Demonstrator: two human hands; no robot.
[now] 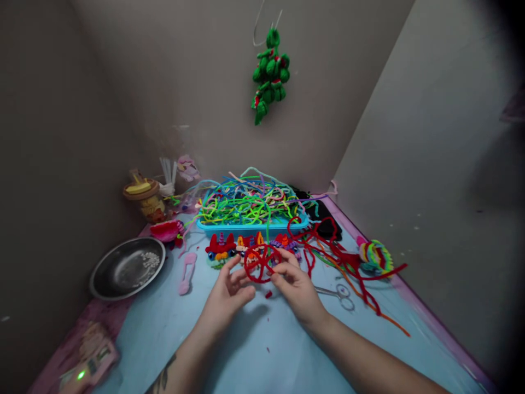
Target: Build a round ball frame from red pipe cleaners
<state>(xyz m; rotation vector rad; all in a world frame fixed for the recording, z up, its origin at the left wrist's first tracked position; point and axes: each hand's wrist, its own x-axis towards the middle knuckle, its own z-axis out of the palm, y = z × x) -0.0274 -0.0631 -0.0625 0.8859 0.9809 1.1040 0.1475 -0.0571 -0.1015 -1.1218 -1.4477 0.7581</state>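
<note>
My left hand (228,294) and my right hand (296,285) both pinch a red pipe-cleaner shape (261,264), a ring with crossed strands inside, held just above the light blue table top (246,350). The left fingers grip its left side, the right fingers its right side. Right behind it lies a row of small finished pipe-cleaner figures (246,245) in red, orange and purple. A small red scrap (268,294) lies on the table between my hands.
A blue tray (246,224) heaped with colourful pipe cleaners stands behind. Loose red and orange strands (348,262), scissors (338,293) and a coiled multicolour piece (375,256) lie right. A metal bowl (127,268) with beads, a pink tool (186,273) and a jar (143,197) sit left. A green ornament (269,74) hangs on the wall.
</note>
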